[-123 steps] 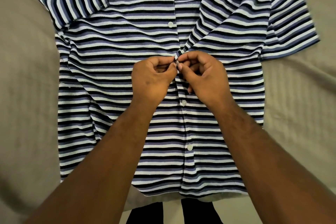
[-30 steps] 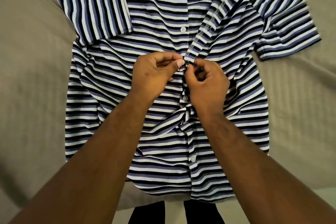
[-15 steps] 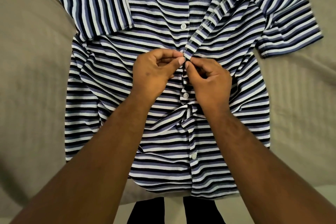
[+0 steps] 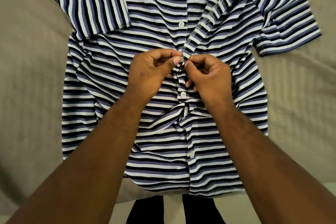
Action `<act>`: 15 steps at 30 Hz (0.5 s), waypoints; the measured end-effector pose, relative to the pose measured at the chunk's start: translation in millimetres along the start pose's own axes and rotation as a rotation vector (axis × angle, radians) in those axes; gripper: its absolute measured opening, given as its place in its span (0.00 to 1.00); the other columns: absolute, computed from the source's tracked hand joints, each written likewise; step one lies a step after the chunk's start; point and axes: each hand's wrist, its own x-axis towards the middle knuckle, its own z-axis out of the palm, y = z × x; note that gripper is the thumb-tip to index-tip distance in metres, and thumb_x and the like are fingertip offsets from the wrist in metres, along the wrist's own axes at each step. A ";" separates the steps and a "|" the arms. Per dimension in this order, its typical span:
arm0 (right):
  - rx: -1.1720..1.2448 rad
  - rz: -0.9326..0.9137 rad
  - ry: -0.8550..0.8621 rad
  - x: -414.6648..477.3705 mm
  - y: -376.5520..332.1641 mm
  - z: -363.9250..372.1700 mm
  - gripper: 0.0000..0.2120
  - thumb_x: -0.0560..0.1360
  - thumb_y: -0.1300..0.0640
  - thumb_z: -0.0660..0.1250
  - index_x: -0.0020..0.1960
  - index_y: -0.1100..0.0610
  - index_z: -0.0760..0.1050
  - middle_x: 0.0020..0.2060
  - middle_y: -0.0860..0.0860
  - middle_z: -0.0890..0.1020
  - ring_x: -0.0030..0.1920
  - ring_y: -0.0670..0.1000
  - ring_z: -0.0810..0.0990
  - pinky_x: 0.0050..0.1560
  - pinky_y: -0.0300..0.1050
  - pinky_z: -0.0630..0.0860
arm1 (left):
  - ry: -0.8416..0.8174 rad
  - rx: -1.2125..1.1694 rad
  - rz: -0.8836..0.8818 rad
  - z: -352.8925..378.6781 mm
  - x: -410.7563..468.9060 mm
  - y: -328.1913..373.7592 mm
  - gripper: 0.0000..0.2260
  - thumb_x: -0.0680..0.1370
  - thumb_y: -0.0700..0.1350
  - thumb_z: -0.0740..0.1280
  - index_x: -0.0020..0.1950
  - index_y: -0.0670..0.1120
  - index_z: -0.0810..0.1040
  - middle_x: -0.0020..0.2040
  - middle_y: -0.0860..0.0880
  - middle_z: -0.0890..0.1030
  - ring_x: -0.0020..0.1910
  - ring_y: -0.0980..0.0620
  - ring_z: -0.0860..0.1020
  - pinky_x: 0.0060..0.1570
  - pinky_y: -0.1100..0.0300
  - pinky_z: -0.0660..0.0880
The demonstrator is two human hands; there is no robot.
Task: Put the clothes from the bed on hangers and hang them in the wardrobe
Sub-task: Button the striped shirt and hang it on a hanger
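Both left hand point(image 4: 147, 76), right hand point(image 4: 211, 80) pinch striped shirt point(image 4: 154, 14) placket with fingers point(image 4: 163, 53); button point(image 4: 181, 58) half hidden; shirt top cut off.

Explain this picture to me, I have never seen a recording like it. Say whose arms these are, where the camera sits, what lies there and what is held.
There is no machine here. The arms belong to a person who wears a wide-angle camera on the head, so the single view looks forward and down at their own hands. A striped shirt lies front up, somewhat rumpled, on a beige bed. The left hand and the right hand meet at the middle of its front and pinch its two edges at a white button. Below that the front is closed; above, it lies open.
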 end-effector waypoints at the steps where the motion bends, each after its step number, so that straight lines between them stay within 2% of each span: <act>1: 0.001 0.002 0.007 0.0 0.4 0.7 0.03 0.78 0.59 0.73 0.51 0.57 0.82 0.39 0.54 0.86 0.28 0.51 0.81 0.27 0.37 0.73 | -0.006 0.009 0.008 -0.8 -0.5 -0.2 0.08 0.78 0.43 0.73 0.56 0.46 0.85 0.48 0.52 0.87 0.43 0.59 0.83 0.41 0.64 0.79; 8: -0.011 -0.015 0.020 0.6 3.5 1.2 0.03 0.77 0.58 0.74 0.50 0.55 0.82 0.37 0.52 0.86 0.29 0.52 0.83 0.26 0.38 0.73 | -0.006 0.026 0.025 -1.3 -1.9 -0.6 0.09 0.79 0.44 0.72 0.58 0.45 0.85 0.48 0.52 0.87 0.43 0.57 0.83 0.42 0.63 0.80; 12: -0.044 -0.058 0.063 0.6 4.6 5.6 0.05 0.76 0.57 0.75 0.51 0.57 0.83 0.36 0.51 0.86 0.29 0.52 0.83 0.27 0.38 0.74 | -0.008 0.047 0.041 0.4 -3.6 0.3 0.12 0.76 0.46 0.75 0.59 0.45 0.85 0.48 0.52 0.87 0.45 0.58 0.85 0.45 0.62 0.81; 15: -0.081 -0.073 0.093 -0.3 5.6 9.0 0.05 0.76 0.56 0.75 0.50 0.56 0.84 0.35 0.49 0.85 0.29 0.51 0.83 0.28 0.40 0.77 | 0.037 0.070 0.055 3.6 -3.3 0.4 0.11 0.76 0.46 0.75 0.57 0.45 0.86 0.45 0.53 0.87 0.40 0.59 0.84 0.43 0.62 0.81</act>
